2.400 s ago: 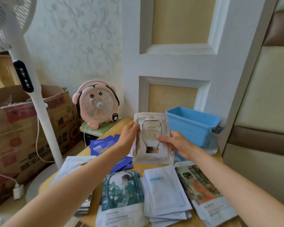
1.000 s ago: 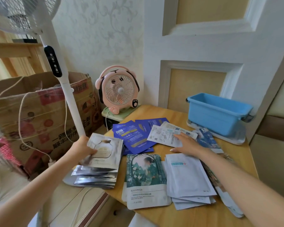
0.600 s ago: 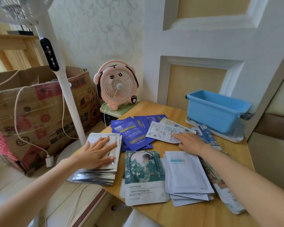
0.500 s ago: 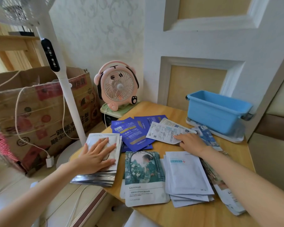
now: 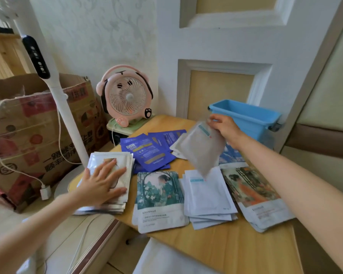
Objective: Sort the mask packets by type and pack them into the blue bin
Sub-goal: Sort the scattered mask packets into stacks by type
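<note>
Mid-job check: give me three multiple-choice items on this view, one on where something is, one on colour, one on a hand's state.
1. Where does the flat left hand rest?
A. on the silver packet stack at the table's left edge
B. in the bin
C. on the pink fan

2. What colour are the loose packets behind the green-picture packet?
A. red
B. dark blue
C. yellow

3. What is the right hand doing?
A. resting empty
B. holding up a pale packet
C. gripping the bin

Answers: 1 A, palm lies on the stack; 2 B, printed blue; 3 B, fingers pinch its top corner.

Both forearms are bare, with no sleeves, rings or watch on the left hand [image 5: 99, 182] or right hand [image 5: 225, 126].
</note>
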Tool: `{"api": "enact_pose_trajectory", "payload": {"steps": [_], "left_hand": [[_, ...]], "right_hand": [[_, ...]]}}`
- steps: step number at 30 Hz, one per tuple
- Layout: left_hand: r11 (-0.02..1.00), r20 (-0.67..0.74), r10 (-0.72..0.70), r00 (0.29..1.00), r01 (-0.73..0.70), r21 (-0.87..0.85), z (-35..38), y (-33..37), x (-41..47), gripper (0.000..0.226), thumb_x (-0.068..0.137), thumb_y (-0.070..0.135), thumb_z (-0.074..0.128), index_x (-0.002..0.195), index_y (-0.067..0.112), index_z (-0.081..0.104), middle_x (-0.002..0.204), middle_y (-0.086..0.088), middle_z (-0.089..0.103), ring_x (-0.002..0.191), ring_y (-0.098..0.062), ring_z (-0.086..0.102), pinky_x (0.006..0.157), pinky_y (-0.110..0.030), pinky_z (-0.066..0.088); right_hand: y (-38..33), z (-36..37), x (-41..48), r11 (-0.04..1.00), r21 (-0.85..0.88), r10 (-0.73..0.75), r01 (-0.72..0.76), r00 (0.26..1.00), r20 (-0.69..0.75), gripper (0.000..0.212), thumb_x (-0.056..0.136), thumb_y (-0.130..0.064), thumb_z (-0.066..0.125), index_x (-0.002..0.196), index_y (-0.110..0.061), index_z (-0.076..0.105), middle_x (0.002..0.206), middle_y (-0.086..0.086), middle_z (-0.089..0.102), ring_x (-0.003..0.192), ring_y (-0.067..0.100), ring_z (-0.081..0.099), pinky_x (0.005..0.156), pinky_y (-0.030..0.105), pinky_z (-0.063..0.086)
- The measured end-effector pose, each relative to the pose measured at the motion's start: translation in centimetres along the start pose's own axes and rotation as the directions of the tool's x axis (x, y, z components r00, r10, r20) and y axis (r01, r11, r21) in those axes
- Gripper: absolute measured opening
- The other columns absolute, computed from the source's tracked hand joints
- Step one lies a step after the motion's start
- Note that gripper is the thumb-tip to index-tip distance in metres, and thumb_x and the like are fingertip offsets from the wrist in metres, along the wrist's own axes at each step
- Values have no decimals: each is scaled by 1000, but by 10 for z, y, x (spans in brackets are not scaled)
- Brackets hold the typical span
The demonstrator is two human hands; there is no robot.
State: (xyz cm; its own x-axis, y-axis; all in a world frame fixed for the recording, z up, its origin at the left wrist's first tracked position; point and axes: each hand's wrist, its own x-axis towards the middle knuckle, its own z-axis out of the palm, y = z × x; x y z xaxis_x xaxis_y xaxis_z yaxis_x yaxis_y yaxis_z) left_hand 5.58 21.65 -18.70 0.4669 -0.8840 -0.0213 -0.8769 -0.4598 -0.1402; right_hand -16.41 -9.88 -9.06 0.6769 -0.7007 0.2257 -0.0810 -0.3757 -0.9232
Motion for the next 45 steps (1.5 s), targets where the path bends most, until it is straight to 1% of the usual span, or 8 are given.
{"api": "enact_pose_trajectory", "payload": {"steps": [7, 14, 19, 29, 35, 39, 42, 45], "left_hand": [[995, 188, -85, 979, 93, -29, -43, 12, 16, 81, 70, 71, 57, 135, 33, 27, 146, -2, 19, 137, -27, 17, 105, -50, 31], [996, 177, -91, 980, 86, 31, -42, 17, 16, 83, 69, 71, 57, 135, 31, 26, 143, -2, 21, 133, -25, 22, 103, -47, 34], [996, 176, -86, 981, 82, 29, -40, 15, 18, 82, 69, 73, 57, 135, 33, 26, 144, 0, 22, 133, -24, 22, 103, -45, 34], [997, 145, -68, 987, 63, 34, -34, 14, 19, 82, 67, 75, 55, 132, 33, 28, 141, 1, 26, 129, -22, 27, 101, -42, 39], [995, 165, -103, 981, 105, 1, -54, 22, 24, 90, 67, 70, 61, 137, 26, 27, 142, -2, 27, 130, -24, 30, 100, -43, 38], [927, -302, -21, 953, -94, -364, -81, 57, 41, 81, 77, 52, 64, 139, 13, 28, 142, -7, 35, 131, -24, 37, 105, -35, 32], [825, -544, 16, 839, -318, -467, -110, 96, 61, 93, 72, 45, 72, 142, 7, 25, 148, -11, 31, 137, -27, 28, 115, -44, 21], [708, -339, 92, 936, -301, -639, -132, 128, 85, 94, 67, 46, 77, 142, 12, 31, 147, -7, 37, 136, -25, 32, 113, -43, 27]], "right_hand": [[23, 20, -26, 890, -453, 162, 46, 898, 410, 2, 85, -13, 67, 84, -12, 69, 78, -3, 62, 74, 5, 52, 70, 13, 42], [69, 37, -17, 745, -666, 109, 37, 978, 176, 33, 80, -23, 72, 112, -22, 65, 115, 4, 64, 108, 20, 58, 93, 32, 43], [93, 36, 1, 627, -774, 224, -81, 971, 80, 77, 81, -44, 67, 146, -24, 30, 152, 9, 27, 140, 29, 25, 114, 40, 22], [92, 19, -9, 494, -866, 157, 81, 971, 181, 49, 92, -34, 46, 141, -28, 42, 146, 10, 42, 131, 32, 41, 105, 35, 33], [81, 13, -1, 780, -625, -47, 38, 999, 2, 26, 95, -26, 51, 112, -17, 68, 108, 6, 69, 96, 21, 61, 78, 28, 46], [25, -3, 12, 963, -229, -197, 143, 952, -235, 15, 92, -8, 55, 96, -1, 68, 86, 7, 64, 81, 14, 57, 64, 12, 43], [-9, -8, 13, 943, -248, -255, 221, 960, -116, 15, 89, -5, 59, 83, -16, 68, 73, -9, 64, 66, -10, 55, 64, 7, 39], [-24, -4, 8, 925, -272, -272, 266, 962, 19, 33, 86, -4, 61, 67, -31, 62, 55, -23, 61, 58, -13, 52, 63, 8, 38]]}}
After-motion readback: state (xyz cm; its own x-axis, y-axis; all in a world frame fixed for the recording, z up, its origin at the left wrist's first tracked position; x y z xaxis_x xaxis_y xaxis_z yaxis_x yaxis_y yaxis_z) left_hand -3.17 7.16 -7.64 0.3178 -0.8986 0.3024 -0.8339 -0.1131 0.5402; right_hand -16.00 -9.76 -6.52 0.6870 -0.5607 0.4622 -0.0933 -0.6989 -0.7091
